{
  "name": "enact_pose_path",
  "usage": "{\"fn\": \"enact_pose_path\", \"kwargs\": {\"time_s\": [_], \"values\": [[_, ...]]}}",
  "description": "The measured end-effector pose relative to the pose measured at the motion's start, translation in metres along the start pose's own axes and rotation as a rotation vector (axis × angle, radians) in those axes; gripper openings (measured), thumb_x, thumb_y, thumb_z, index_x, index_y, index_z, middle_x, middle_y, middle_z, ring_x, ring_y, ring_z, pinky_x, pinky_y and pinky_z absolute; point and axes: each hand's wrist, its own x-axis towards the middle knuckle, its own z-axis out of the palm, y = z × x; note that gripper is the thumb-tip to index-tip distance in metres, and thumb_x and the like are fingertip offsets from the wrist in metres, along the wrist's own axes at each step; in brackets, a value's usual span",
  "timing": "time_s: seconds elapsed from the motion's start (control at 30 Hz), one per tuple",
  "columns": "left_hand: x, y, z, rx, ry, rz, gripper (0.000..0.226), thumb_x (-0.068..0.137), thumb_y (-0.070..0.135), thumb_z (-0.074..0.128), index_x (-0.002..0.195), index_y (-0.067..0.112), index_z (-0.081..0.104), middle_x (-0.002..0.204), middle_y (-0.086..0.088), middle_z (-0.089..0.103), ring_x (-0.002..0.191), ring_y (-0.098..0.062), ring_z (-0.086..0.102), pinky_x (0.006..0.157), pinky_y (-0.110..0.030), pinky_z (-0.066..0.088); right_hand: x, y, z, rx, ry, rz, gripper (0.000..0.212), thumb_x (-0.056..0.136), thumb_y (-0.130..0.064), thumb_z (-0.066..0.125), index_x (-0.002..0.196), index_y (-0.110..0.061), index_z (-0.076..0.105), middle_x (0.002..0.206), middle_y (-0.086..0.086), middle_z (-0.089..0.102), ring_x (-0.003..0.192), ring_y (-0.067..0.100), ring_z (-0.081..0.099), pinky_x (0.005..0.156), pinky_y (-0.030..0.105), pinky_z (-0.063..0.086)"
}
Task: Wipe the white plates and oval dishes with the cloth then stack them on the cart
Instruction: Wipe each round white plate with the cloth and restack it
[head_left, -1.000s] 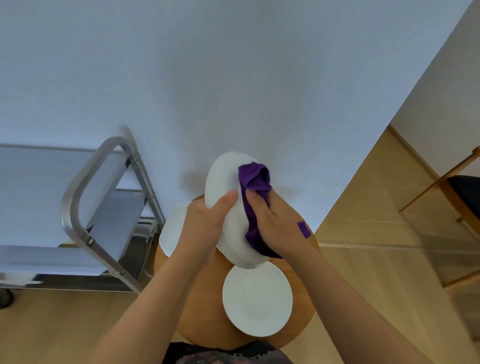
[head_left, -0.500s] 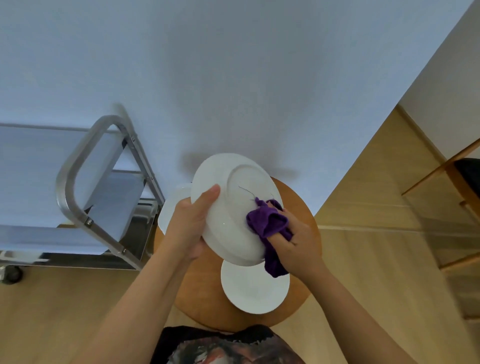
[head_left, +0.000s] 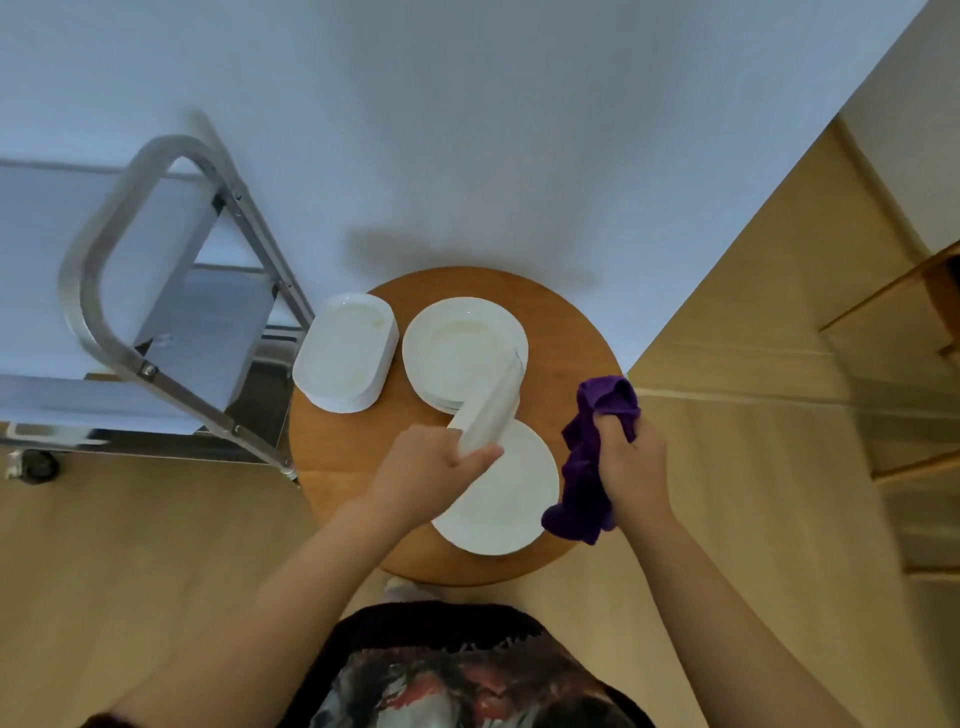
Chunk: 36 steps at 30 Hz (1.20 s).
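White plate (head_left: 488, 410), held edge-on in my left hand (head_left: 431, 467) above the round wooden desk (head_left: 571, 353); my right hand (head_left: 631, 467) clutches the purple cloth (head_left: 587, 467). Stacked plates (head_left: 462, 348) and oval dishes (head_left: 345, 353) sit beside the steel cart (head_left: 156, 291). No writing is legible.

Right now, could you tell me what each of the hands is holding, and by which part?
The left hand grips a white plate, seen edge-on, by its near rim. The right hand clutches the purple cloth around its bunched middle, off the plate.
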Motion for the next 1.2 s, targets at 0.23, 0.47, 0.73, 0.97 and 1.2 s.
{"fn": "enact_pose_path", "kwargs": {"time_s": [0.23,0.47,0.73,0.97,1.2], "values": [[0.003,-0.016,0.07,0.549,-0.254,0.271,0.048,0.099,0.046,0.037,0.143,0.027,0.04,0.136,0.008,0.054,0.115,-0.017,0.056,0.083,-0.025,0.051,-0.001,0.029,-0.007,0.027,-0.014,0.157,0.02,0.09,-0.028,0.054,0.074,-0.016,0.056,0.063,0.0,0.055,0.057,0.016,0.051,0.055,0.028,0.043],[0.008,-0.04,0.119,0.64,-0.399,0.33,0.046,0.101,0.03,0.039,0.146,0.02,0.032,0.143,0.0,0.047,0.123,-0.023,0.05,0.096,-0.038,0.049,0.007,0.041,-0.008,0.002,-0.04,0.192,0.019,0.09,-0.027,0.055,0.072,-0.021,0.056,0.052,-0.012,0.055,0.048,0.007,0.05,0.049,0.022,0.043],[0.012,-0.062,0.174,0.626,-0.405,0.31,0.054,0.1,0.02,0.042,0.149,0.019,0.02,0.156,-0.005,0.021,0.138,-0.03,0.026,0.112,-0.041,0.026,0.012,0.061,0.0,-0.045,-0.085,0.238,0.018,0.089,-0.026,0.055,0.072,-0.02,0.055,0.058,-0.007,0.054,0.055,0.013,0.05,0.054,0.027,0.042],[0.024,-0.08,0.2,0.614,-0.492,0.162,0.059,0.101,0.042,0.029,0.152,0.024,0.005,0.161,-0.001,0.001,0.146,-0.029,0.002,0.116,-0.051,0.007,0.021,0.076,0.01,-0.065,-0.124,0.286,0.021,0.088,-0.026,0.055,0.069,-0.021,0.052,0.052,-0.012,0.048,0.051,0.011,0.044,0.052,0.027,0.038],[0.026,-0.082,0.2,0.455,-0.565,0.075,0.075,0.093,0.059,0.036,0.152,0.022,0.007,0.161,0.001,-0.004,0.147,-0.024,-0.006,0.116,-0.05,0.002,0.027,0.077,0.015,-0.06,-0.137,0.318,0.022,0.089,-0.026,0.054,0.068,-0.019,0.05,0.055,-0.009,0.046,0.054,0.013,0.043,0.055,0.029,0.037]]}}
